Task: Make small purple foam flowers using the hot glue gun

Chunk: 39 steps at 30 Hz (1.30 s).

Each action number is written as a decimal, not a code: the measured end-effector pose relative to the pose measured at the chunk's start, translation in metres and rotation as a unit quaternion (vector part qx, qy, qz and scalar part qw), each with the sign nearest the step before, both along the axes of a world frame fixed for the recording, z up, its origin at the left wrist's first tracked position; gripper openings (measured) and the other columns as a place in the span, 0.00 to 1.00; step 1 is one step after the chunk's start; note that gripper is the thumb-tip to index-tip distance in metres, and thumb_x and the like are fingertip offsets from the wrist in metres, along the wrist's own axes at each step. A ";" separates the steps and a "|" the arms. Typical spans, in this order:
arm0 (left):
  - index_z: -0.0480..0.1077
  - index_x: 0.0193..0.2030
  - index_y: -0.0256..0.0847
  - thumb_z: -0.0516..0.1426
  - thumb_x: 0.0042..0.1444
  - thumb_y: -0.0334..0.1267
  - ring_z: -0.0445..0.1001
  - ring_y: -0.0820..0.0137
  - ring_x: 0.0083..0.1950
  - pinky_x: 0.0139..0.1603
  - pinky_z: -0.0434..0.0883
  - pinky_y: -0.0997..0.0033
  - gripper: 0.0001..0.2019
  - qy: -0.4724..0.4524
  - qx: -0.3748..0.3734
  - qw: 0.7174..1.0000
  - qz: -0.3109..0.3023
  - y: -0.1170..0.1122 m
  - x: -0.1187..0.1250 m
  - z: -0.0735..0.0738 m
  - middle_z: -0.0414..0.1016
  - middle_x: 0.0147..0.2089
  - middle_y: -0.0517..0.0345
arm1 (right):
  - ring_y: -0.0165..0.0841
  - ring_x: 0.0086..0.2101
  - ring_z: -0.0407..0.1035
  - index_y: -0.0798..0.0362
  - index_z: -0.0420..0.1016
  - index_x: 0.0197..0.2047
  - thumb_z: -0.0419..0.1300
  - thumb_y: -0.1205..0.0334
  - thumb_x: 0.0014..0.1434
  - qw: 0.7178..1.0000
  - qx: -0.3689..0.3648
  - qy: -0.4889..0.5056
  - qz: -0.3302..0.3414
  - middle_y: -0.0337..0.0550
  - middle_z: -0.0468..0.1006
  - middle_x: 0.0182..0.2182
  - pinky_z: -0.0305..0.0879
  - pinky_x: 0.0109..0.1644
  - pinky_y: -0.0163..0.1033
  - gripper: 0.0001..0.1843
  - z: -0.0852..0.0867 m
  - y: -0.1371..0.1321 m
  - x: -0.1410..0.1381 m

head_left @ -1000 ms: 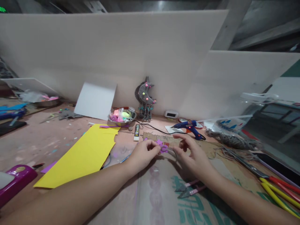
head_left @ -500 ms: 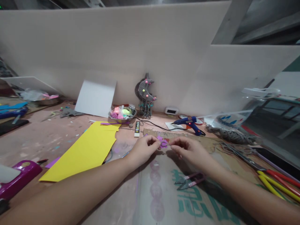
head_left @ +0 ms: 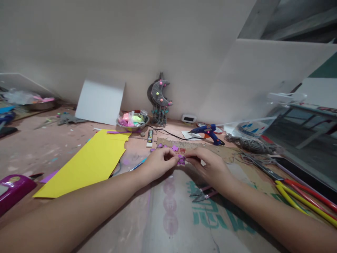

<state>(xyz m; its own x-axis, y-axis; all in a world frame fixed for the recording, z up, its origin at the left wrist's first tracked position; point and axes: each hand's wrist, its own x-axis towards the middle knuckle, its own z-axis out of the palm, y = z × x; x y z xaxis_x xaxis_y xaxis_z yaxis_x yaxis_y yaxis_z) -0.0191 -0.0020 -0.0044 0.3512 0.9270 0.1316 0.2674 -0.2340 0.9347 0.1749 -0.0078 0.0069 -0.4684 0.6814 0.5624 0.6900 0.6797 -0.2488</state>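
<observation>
Between my two hands is a small purple flower point(head_left: 181, 160), seemingly cut from paper or foam, held above the cardboard. My left hand point(head_left: 165, 162) pinches its left side with thumb and forefinger. From the other side, the fingertips of my right hand point(head_left: 207, 164) close on the flower's right edge. More purple flower pieces point(head_left: 174, 148) lie on the cardboard point(head_left: 173, 211) just beyond my fingers. Thread snips point(head_left: 201, 195) rest below my right hand, partly covered by it.
A yellow sheet point(head_left: 84, 165) lies to the left. Behind stand a bowl of bagged clay point(head_left: 133, 121), a grey crescent-moon ornament point(head_left: 159, 95) and a blue glue gun point(head_left: 207, 131) with a cord. Scissors point(head_left: 279, 181) and grey yarn point(head_left: 250, 144) are at the right.
My right hand has come in from a small gap to touch the flower. The view has tilted down and shifted, and flower pieces behind my left hand now show.
</observation>
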 end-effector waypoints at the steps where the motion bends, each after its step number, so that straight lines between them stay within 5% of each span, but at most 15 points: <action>1: 0.67 0.28 0.37 0.54 0.51 0.44 0.65 0.73 0.28 0.29 0.61 0.76 0.11 0.000 0.000 1.000 -0.001 0.000 0.000 0.000 0.68 0.27 0.60 | 0.35 0.34 0.71 0.50 0.75 0.37 0.55 0.63 0.58 1.000 -0.005 0.004 0.001 0.43 0.78 0.31 0.66 0.37 0.38 0.08 0.000 0.000 0.000; 8: 0.68 0.28 0.38 0.55 0.51 0.45 0.65 0.74 0.28 0.29 0.61 0.75 0.11 -0.012 -0.010 1.000 -0.005 0.001 -0.001 -0.002 0.68 0.26 0.61 | 0.31 0.30 0.67 0.51 0.69 0.40 0.54 0.63 0.59 0.998 -0.049 0.047 -0.006 0.43 0.73 0.32 0.64 0.34 0.37 0.06 0.000 0.000 -0.002; 13: 0.66 0.26 0.37 0.56 0.51 0.46 0.63 0.76 0.25 0.28 0.61 0.76 0.13 -0.102 -0.049 0.994 0.002 0.009 -0.001 -0.005 0.66 0.24 0.62 | 0.31 0.28 0.62 0.52 0.63 0.25 0.52 0.58 0.60 0.991 -0.054 0.120 -0.023 0.40 0.66 0.25 0.61 0.32 0.36 0.13 0.006 -0.001 -0.003; 20: 0.67 0.28 0.36 0.56 0.51 0.44 0.62 0.77 0.25 0.27 0.59 0.77 0.12 -0.109 -0.064 0.992 0.005 0.008 -0.001 -0.001 0.68 0.26 0.61 | 0.34 0.32 0.70 0.52 0.75 0.29 0.55 0.58 0.57 0.978 -0.177 0.102 -0.038 0.42 0.77 0.29 0.64 0.38 0.38 0.11 0.008 -0.005 -0.011; 28: 0.69 0.29 0.36 0.55 0.51 0.44 0.65 0.74 0.28 0.29 0.61 0.76 0.11 -0.012 -0.010 0.999 -0.035 0.000 0.000 -0.001 0.69 0.27 0.61 | 0.30 0.22 0.65 0.53 0.73 0.30 0.56 0.50 0.54 0.920 -0.308 0.229 -0.085 0.37 0.73 0.22 0.61 0.26 0.34 0.15 0.004 -0.003 -0.010; 39: 0.68 0.30 0.36 0.55 0.52 0.44 0.66 0.74 0.29 0.31 0.62 0.76 0.11 -0.009 -0.002 0.999 -0.032 0.002 -0.001 -0.003 0.68 0.27 0.61 | 0.25 0.17 0.58 0.55 0.73 0.31 0.62 0.46 0.47 0.847 -0.422 0.319 -0.046 0.34 0.68 0.19 0.54 0.20 0.32 0.19 -0.004 0.002 -0.010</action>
